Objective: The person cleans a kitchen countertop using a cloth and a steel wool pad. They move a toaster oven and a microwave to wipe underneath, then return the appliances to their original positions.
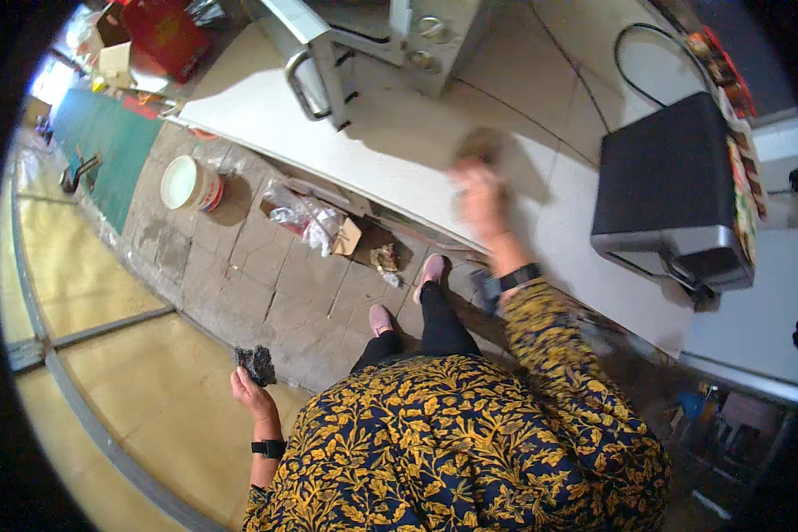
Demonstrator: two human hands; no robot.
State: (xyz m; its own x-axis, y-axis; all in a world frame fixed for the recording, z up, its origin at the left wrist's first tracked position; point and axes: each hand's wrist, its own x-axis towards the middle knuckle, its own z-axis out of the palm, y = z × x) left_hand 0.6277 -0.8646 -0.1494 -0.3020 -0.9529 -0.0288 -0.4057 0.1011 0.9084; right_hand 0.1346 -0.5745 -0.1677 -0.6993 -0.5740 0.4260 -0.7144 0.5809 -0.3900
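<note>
At the lower left, my left hand (253, 394) pinches a dark grey, ragged-edged wad (256, 364), perhaps a scouring pad or a cloth. My right hand (482, 199) is over the white countertop (399, 179), blurred by motion. At its fingertips is a brown, rounded thing (480, 143), too blurred to name, which the hand seems to grip. Beyond it stands a metal appliance with knobs (432, 43), its glass door with a curved handle (309, 86) swung out. To the right of my right hand sits a black and silver countertop appliance (665, 179).
A white bucket (189, 183) stands on the paved floor (239, 286). An open cardboard box with plastic bags (306, 216) lies by the counter's foot. A cable (622, 60) loops behind the black appliance. Red boxes (163, 36) are piled at the upper left.
</note>
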